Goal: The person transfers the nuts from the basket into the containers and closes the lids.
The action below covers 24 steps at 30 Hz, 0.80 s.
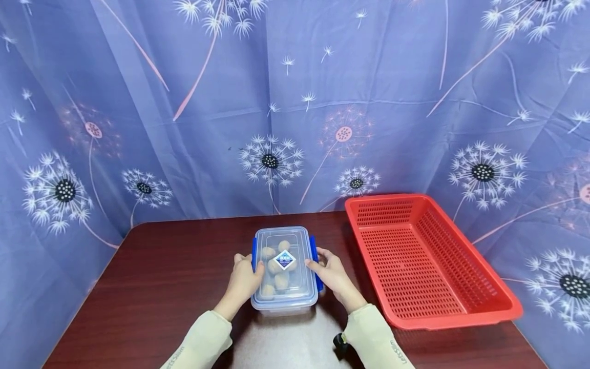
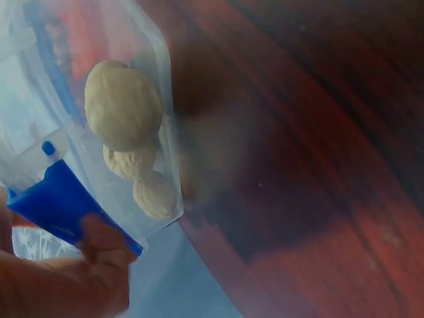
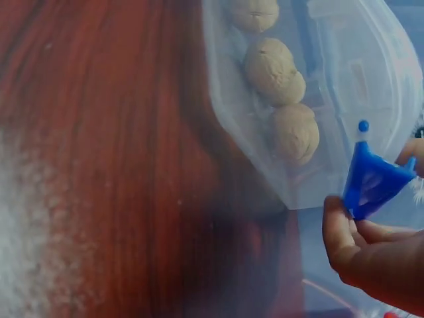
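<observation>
A clear plastic food container (image 1: 291,294) with a lid lies at the middle of the table, several walnuts (image 2: 123,109) showing inside. On the lid is a blue and white diamond label (image 1: 284,260). My left hand (image 1: 244,279) grips the container's left side, thumb on the lid edge and fingers at the blue clip (image 2: 66,205). At the opposite side my right hand (image 1: 335,277) holds on likewise, thumb over the lid, fingertips against the other blue clip (image 3: 374,182). Both clips slant outward from the walls in the wrist views.
A red perforated plastic basket (image 1: 433,324) stands to the right of the container on the dark wooden table (image 1: 152,287). Behind the table hangs a blue curtain (image 1: 207,154) with dandelion prints. A small black object (image 1: 340,344) shows by the right sleeve.
</observation>
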Motion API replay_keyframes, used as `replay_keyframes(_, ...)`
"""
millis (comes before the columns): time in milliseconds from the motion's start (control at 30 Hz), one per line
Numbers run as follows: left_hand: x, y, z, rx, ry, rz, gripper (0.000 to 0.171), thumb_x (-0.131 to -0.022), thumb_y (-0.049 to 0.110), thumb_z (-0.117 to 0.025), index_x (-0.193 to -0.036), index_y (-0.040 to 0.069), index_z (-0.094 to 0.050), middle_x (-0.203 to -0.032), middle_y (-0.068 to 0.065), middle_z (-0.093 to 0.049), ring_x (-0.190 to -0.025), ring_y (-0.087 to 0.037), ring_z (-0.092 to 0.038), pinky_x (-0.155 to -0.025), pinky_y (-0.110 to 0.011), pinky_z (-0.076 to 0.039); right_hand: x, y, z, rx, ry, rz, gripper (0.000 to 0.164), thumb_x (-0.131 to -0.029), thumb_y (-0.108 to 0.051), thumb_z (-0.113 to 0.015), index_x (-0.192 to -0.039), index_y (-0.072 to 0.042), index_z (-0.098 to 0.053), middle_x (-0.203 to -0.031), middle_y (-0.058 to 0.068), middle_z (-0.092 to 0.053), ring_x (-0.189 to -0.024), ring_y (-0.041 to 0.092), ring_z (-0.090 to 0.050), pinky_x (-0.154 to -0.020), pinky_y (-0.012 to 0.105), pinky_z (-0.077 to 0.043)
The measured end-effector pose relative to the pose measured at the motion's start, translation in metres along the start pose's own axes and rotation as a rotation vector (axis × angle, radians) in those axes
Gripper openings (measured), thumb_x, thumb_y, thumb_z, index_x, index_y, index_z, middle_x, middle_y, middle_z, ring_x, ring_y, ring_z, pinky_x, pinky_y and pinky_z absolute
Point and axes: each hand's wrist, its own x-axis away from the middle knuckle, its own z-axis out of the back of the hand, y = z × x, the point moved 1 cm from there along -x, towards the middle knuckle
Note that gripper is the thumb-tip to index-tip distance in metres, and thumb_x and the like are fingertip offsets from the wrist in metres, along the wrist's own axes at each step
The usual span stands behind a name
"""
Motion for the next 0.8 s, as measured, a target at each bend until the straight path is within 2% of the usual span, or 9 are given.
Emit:
replay_keyframes(100,0.0,0.004,-0.003,-0.045,0.011,0.018,0.05,-0.09,0.015,-0.054,-0.123,-0.022,-0.05,-0.104,-0.029,-0.048,-0.095,-0.042,-0.05,-0.085,-0.052,-0.048,0.001,-0.002,-0.002,0.163,0.006,0.115,0.054,-0.09,-0.01,-0.063,-0.132,0.016,-0.044,-0.115,0.028,-0.058,-0.099,0.033,-0.062,-0.082,0.041,-0.056)
replay_keyframes(200,0.002,0.005,-0.007,-0.037,0.012,0.049,0.054,-0.092,0.015,-0.052,-0.128,-0.024,-0.043,-0.116,-0.035,-0.047,-0.107,-0.047,-0.047,-0.094,-0.055,-0.043,0.004,-0.005,-0.004,0.333,-0.002,0.212,0.058,-0.092,-0.013,-0.06,-0.135,0.018,-0.038,-0.125,0.033,-0.051,-0.109,0.042,-0.058,-0.092,0.05,-0.05)
replay_keyframes(333,0.004,0.005,-0.008,0.008,-0.009,0.07,0.054,-0.095,0.014,-0.049,-0.132,-0.023,-0.038,-0.131,-0.038,-0.044,-0.12,-0.049,-0.046,-0.101,-0.055,-0.04,0.009,-0.005,-0.007,0.445,-0.005,0.267,0.062,-0.094,-0.015,-0.058,-0.138,0.02,-0.033,-0.135,0.037,-0.042,-0.122,0.045,-0.048,-0.104,0.054,-0.038)
replay_keyframes(567,0.004,0.001,-0.003,0.027,-0.008,0.065,0.052,-0.095,0.011,-0.048,-0.131,-0.025,-0.037,-0.133,-0.04,-0.043,-0.118,-0.05,-0.049,-0.102,-0.054,-0.04,0.007,-0.008,-0.015,0.562,-0.014,0.341,0.057,-0.096,-0.011,-0.054,-0.135,0.023,-0.033,-0.138,0.038,-0.04,-0.128,0.045,-0.043,-0.107,0.053,-0.035)
replay_keyframes(800,-0.001,-0.001,-0.007,0.067,-0.034,0.073,0.052,-0.097,0.011,-0.045,-0.132,-0.026,-0.034,-0.129,-0.043,-0.043,-0.119,-0.052,-0.046,-0.103,-0.056,-0.038,0.004,-0.011,-0.015,0.546,-0.079,0.291,0.06,-0.098,-0.012,-0.049,-0.138,0.024,-0.023,-0.14,0.041,-0.034,-0.129,0.048,-0.038,-0.109,0.055,-0.031)
